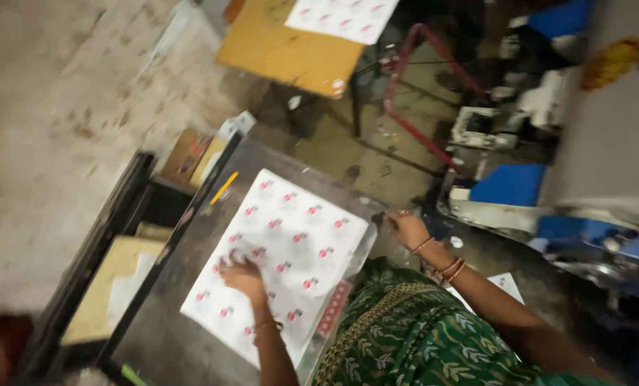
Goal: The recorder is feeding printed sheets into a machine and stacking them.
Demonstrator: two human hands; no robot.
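Left hand flat, fingers spread, on printed sheets mid-bench; right hand loosely curled off bench's edge, w/ nothing held. Best: press evenly, square stack's corners.

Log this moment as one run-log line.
left hand: flat on printed sheets | right hand: off the metal table edge, holding nothing visible | sheets: stacked

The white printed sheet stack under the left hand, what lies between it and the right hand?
In the head view, only the stack's edge and bare grey metal table separate it from the right hand.
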